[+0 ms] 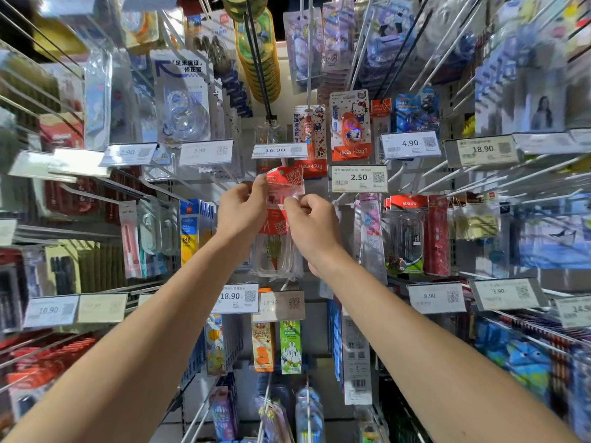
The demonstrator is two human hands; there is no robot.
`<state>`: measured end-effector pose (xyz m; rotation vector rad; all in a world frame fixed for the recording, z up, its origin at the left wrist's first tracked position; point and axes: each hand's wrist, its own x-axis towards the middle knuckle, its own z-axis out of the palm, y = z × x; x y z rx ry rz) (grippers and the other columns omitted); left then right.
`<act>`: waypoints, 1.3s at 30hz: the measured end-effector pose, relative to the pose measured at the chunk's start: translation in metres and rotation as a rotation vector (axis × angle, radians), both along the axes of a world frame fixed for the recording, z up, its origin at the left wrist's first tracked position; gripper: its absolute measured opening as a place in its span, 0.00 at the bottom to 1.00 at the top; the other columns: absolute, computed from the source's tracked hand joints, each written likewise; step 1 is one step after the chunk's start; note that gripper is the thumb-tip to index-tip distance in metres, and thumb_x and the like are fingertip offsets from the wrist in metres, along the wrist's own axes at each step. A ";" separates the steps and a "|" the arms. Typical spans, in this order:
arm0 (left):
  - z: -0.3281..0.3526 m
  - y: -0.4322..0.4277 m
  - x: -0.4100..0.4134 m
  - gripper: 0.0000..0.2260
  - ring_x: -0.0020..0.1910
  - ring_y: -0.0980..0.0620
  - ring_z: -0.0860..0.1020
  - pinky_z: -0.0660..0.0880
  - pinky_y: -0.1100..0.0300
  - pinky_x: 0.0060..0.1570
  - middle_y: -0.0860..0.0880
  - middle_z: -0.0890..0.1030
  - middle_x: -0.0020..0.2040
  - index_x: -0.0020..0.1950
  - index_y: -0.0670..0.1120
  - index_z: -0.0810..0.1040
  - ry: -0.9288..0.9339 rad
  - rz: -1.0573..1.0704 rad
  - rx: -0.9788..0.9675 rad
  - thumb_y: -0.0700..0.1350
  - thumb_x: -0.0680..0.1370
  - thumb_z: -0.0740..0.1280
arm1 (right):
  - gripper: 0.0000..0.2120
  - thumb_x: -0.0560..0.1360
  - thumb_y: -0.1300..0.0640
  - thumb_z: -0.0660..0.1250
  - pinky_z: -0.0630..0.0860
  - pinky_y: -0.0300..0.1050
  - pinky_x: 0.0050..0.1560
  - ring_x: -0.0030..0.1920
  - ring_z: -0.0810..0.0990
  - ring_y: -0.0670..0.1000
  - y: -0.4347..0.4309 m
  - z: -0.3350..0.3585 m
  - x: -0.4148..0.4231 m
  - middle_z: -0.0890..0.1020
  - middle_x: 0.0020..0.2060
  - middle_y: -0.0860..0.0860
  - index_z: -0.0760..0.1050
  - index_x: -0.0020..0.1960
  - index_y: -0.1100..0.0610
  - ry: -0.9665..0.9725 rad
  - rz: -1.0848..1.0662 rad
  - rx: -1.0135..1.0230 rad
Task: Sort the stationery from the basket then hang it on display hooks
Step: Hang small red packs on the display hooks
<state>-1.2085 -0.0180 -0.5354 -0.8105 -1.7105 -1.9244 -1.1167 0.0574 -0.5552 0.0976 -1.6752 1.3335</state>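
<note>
While outstretched, hands (243, 207) (311, 223) on red packet (285, 179)

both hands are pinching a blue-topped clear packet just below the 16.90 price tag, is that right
Not quite: the packet's top is red, not blue. The head view shows the left hand and the right hand both pinching the red-topped clear packet just below the 16.90 price tag.
</note>
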 end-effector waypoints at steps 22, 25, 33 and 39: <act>-0.024 -0.010 -0.020 0.15 0.33 0.51 0.75 0.72 0.56 0.37 0.51 0.78 0.30 0.35 0.49 0.75 0.123 0.222 -0.179 0.54 0.78 0.71 | 0.08 0.75 0.55 0.69 0.79 0.49 0.43 0.37 0.77 0.50 0.043 -0.026 -0.043 0.75 0.34 0.46 0.71 0.40 0.54 -0.154 -0.281 0.093; -0.034 -0.018 -0.022 0.16 0.30 0.56 0.71 0.67 0.61 0.31 0.53 0.75 0.31 0.37 0.48 0.74 0.191 0.235 -0.244 0.54 0.78 0.73 | 0.07 0.74 0.52 0.70 0.81 0.51 0.46 0.39 0.80 0.51 0.048 -0.032 -0.040 0.78 0.33 0.44 0.74 0.38 0.51 -0.176 -0.342 0.146; -0.043 -0.026 -0.025 0.14 0.32 0.55 0.74 0.71 0.59 0.34 0.51 0.79 0.34 0.39 0.46 0.79 0.332 0.237 -0.406 0.55 0.78 0.72 | 0.09 0.74 0.54 0.72 0.78 0.46 0.38 0.31 0.77 0.48 0.043 -0.036 -0.036 0.77 0.27 0.44 0.77 0.36 0.54 -0.169 -0.386 0.339; -0.040 -0.041 -0.017 0.10 0.33 0.59 0.74 0.69 0.66 0.33 0.54 0.80 0.36 0.42 0.48 0.80 0.401 0.227 -0.550 0.52 0.77 0.74 | 0.09 0.72 0.53 0.71 0.81 0.51 0.39 0.35 0.80 0.48 0.037 -0.034 -0.022 0.80 0.29 0.44 0.77 0.35 0.51 -0.121 -0.409 0.497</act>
